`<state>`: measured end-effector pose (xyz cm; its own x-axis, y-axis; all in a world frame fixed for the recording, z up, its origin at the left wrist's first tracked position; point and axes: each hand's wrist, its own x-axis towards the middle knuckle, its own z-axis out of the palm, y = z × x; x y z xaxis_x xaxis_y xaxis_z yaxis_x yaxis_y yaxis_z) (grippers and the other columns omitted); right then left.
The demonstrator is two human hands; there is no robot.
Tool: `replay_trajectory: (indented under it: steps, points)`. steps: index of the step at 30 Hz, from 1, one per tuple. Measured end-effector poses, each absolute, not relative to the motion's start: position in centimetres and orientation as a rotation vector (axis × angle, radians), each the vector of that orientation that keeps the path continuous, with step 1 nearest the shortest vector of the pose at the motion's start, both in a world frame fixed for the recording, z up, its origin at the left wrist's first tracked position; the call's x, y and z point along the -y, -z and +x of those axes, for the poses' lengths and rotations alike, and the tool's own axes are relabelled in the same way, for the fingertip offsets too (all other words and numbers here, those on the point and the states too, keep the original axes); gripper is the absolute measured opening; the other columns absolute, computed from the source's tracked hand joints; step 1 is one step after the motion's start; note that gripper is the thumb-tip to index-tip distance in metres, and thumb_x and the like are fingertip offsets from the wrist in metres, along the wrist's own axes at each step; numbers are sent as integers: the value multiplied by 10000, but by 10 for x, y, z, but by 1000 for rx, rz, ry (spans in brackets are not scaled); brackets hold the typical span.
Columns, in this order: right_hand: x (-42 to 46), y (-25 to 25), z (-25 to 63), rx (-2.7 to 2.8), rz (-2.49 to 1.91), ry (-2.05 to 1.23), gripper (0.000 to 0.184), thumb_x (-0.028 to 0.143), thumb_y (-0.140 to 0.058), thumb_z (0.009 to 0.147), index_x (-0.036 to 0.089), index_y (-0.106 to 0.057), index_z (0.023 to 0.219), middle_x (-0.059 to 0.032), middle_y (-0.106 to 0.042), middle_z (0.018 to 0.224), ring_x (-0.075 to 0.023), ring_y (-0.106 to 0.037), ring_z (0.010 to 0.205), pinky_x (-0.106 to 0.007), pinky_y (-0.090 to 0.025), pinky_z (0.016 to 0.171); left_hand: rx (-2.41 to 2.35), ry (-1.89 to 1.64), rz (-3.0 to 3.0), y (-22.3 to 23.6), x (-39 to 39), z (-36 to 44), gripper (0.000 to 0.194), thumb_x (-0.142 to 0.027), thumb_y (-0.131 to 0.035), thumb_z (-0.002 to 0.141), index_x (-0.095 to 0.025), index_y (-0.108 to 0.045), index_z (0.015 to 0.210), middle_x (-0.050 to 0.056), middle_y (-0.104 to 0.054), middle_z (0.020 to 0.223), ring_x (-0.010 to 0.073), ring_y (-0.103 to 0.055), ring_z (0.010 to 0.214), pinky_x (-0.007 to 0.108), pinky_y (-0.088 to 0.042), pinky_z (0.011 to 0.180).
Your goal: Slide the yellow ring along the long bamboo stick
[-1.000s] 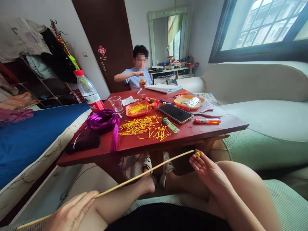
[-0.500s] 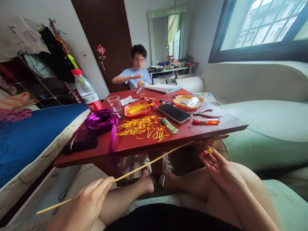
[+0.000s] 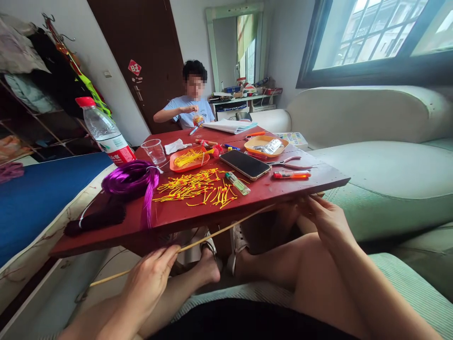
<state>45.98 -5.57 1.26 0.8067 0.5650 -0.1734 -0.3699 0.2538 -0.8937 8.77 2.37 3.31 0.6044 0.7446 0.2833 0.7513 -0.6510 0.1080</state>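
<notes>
My left hand is closed around a long thin wooden stick, which slants up to the right across my lap. The stick's near end sticks out behind this hand at the lower left. At the right, below the table corner, my right hand is closed in a pinch near the stick's far end. Its fingers hide the small round yellow piece that lay on them a moment earlier. Whether the stick's tip touches these fingers, I cannot tell.
On the red table lie yellow wire stems, a purple fibre coil, a dark bundle, a phone, lighters, pliers, two trays, a cup and a bottle. Another person sits opposite.
My right hand has turned over from palm-up and its fingers have closed, covering the small yellow piece. The left hand and stick have shifted slightly right. The view has turned a little right.
</notes>
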Motion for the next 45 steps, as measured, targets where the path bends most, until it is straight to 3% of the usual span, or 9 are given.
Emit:
replay_trajectory:
  steps: [6, 13, 22, 28, 34, 45]
  points:
    - [56, -14, 473, 234, -1228, -599, 294, 269, -796, 448, 128, -649, 659, 13, -611, 479, -82, -542, 406, -174, -459, 399, 1289, 468, -2779, -30, -16, 122, 291, -221, -333, 845, -209, -574, 1007, 57, -684, 890, 199, -652, 766, 291, -516, 629]
    - [69, -16, 497, 202, -1295, -553, 133, 207, -732, 567, 155, -651, 660, 17, -605, 454, -82, -550, 408, -173, -479, 412, 1155, 709, -2786, -19, -23, 145, 289, -218, -326, 877, -197, -582, 1010, 64, -684, 928, 182, -643, 851, 289, -512, 744]
    - [79, -17, 515, 205, -1362, -583, 75, 73, -591, 718, 133, -635, 711, 21, -608, 468, -76, -570, 441, -169, -493, 472, 1223, 539, -2816, -28, -17, 184, 284, -113, -390, 845, -196, -555, 1061, 68, -664, 930, 205, -634, 831, 308, -494, 719]
    - [77, -16, 527, 203, -1415, -591, 77, 144, -536, 831, 107, -572, 774, 47, -574, 644, -56, -544, 510, -193, -477, 488, 1289, 549, -2816, -25, -21, 191, 240, -162, -388, 861, -192, -571, 1014, 72, -674, 849, 216, -643, 769, 306, -485, 661]
    - [75, -13, 536, 234, -1421, -618, 92, 197, -527, 842, 114, -568, 847, 20, -581, 745, -71, -550, 575, -217, -481, 525, 1277, 579, -2884, -16, -27, 190, 236, -178, -365, 874, -203, -577, 974, 39, -687, 831, 180, -646, 752, 250, -473, 625]
    - [70, -8, 546, 247, -1397, -661, 160, 241, -511, 852, 134, -559, 961, -24, -591, 904, -112, -579, 710, -274, -501, 612, 1232, 473, -2847, -31, -24, 223, 282, -118, -404, 839, -222, -607, 1004, 45, -673, 694, 198, -638, 650, 252, -436, 554]
